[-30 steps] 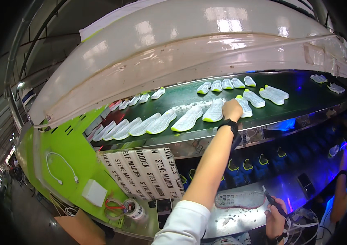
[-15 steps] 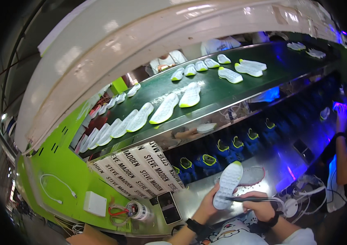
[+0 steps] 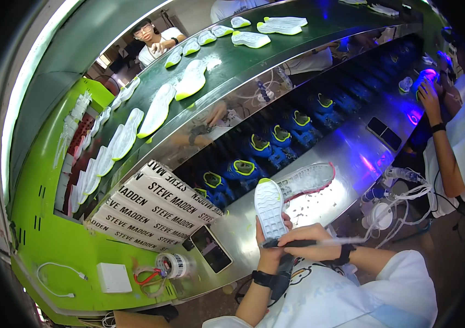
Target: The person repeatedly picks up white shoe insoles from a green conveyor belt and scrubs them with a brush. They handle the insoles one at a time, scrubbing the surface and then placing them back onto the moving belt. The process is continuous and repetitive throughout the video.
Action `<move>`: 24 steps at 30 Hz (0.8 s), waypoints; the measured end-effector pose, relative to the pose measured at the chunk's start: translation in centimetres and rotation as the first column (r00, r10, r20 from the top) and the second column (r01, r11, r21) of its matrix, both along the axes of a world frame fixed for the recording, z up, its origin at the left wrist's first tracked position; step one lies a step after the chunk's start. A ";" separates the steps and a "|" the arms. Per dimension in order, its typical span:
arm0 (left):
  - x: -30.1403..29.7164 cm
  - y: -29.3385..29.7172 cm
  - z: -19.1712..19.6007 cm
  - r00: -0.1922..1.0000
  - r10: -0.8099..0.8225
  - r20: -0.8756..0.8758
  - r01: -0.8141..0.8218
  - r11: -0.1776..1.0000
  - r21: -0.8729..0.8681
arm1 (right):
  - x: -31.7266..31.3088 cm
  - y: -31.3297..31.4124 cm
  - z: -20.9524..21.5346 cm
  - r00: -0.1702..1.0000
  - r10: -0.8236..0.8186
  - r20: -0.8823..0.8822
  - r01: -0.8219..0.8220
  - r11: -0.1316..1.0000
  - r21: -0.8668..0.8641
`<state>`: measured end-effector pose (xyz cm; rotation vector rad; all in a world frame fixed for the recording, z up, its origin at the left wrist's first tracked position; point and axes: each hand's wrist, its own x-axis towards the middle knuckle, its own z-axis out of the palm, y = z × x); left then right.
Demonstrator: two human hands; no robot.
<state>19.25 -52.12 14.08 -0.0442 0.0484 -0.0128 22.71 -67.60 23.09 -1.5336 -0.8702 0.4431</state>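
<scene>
My left hand (image 3: pixel 268 257) grips a white shoe sole (image 3: pixel 269 205) with a yellow-green toe edge, held upright by its lower end with the ridged tread showing. In my right hand (image 3: pixel 314 247) is a black pen-like tool (image 3: pixel 270 243), its tip lying across the sole's lower end; whether it touches cannot be made out. Pale blurred strands trail from its other end. Just beyond the held sole, a grey sole (image 3: pixel 311 179) with a red edge lies on the metal bench, with small pale scraps beside it.
White soles (image 3: pixel 157 109) lie along a green conveyor belt (image 3: pixel 216 82). Below it stand several blue shoe forms (image 3: pixel 241 168). Left are a printed box (image 3: pixel 156 205), a phone (image 3: pixel 210 249), a tape roll (image 3: pixel 175 266) and a white box (image 3: pixel 114 277). A co-worker's hand (image 3: pixel 429 98) works under purple light.
The view has shifted, showing more of the bench's right side. My hands have come closer together, and the tool has moved from the sole's tread to its lower end.
</scene>
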 end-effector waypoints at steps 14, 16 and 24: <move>4.8 3.3 3.7 0.758 -0.527 -0.385 0.628 0.429 0.650 | 5.5 -2.4 4.2 0.824 0.513 0.238 -0.403 0.828 -0.389; 5.6 3.4 2.8 0.706 -0.558 -0.436 0.645 0.253 0.721 | 5.8 -2.5 4.0 0.741 0.469 0.480 -0.331 0.878 -0.346; 2.4 0.2 2.5 0.976 -0.216 0.003 0.216 0.973 0.078 | 5.1 -4.3 4.3 0.953 -0.059 -0.296 0.078 0.995 0.054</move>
